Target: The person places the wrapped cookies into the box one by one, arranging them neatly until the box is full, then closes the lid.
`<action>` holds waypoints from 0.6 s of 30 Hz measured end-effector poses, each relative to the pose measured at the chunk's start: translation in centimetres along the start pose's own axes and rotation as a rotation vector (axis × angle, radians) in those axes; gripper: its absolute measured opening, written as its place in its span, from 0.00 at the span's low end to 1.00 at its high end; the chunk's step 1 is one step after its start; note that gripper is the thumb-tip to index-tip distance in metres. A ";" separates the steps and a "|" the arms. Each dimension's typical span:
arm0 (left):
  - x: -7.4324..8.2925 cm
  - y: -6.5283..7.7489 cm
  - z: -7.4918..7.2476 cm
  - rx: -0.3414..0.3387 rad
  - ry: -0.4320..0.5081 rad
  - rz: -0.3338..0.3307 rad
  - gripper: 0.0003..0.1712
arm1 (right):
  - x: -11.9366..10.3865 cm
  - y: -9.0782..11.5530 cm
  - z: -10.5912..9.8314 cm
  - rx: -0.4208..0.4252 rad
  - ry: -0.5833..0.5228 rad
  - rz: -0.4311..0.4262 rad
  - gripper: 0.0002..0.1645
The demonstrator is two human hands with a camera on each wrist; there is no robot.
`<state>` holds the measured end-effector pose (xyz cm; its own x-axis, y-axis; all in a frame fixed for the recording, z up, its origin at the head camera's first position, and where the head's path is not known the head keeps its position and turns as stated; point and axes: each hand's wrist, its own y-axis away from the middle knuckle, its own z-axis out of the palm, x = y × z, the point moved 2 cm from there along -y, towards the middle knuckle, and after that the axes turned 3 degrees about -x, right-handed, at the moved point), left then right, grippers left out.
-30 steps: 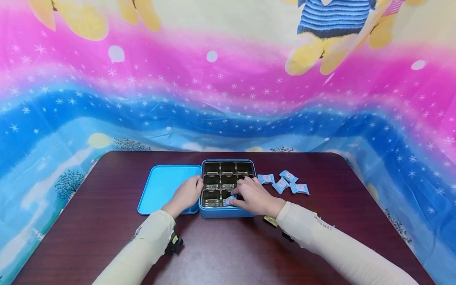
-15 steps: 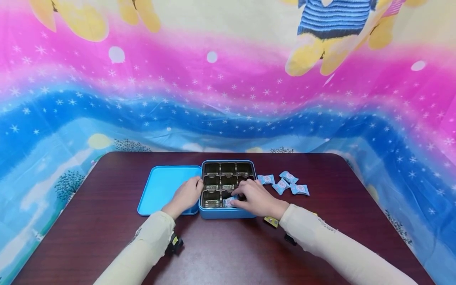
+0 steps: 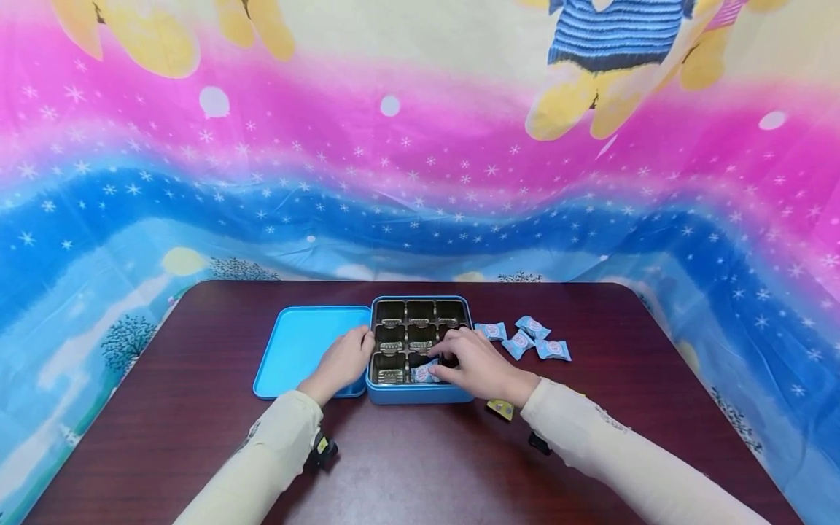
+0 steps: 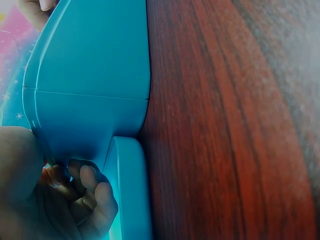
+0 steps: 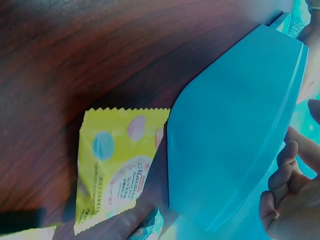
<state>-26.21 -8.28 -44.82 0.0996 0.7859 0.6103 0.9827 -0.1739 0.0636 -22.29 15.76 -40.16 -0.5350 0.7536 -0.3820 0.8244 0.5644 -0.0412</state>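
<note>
Left forearm reaches in from the near edge of the table [image 3: 394, 467]; the left hand [image 3: 340, 359] bends its fingers over the left rim of the blue box [image 3: 420, 394], holding it; the right forearm slants in from the near right corner, and the right hand [image 3: 482, 364] arches palm-down over the box's right side; thumb and index stand apart there, a modest gap, the thumb tip at the right end of a blue packet [image 3: 422, 373] in the near row's middle compartment; box near the table's far edge, around its middle; the blue lid [image 3: 302, 354] just beside it, towards the far left corner; four loose packets [image 3: 519, 344] towards the far right corner; a yellow packet [image 5: 112, 170] by the box's near right corner, partly under the right wrist.
</note>
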 end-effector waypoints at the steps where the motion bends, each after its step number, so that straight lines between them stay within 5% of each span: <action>1: 0.0 0.0 0.0 -0.001 0.003 -0.002 0.17 | 0.0 0.1 -0.1 -0.001 -0.003 0.006 0.17; 18: 0.1 0.1 -0.3 -0.008 -0.003 0.003 0.17 | 0.9 0.9 -1.4 0.006 -0.034 0.035 0.17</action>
<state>-26.13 -8.35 -44.52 0.1027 0.7872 0.6081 0.9811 -0.1810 0.0685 -22.27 17.44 -39.23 -0.4989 0.7611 -0.4145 0.8438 0.5356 -0.0322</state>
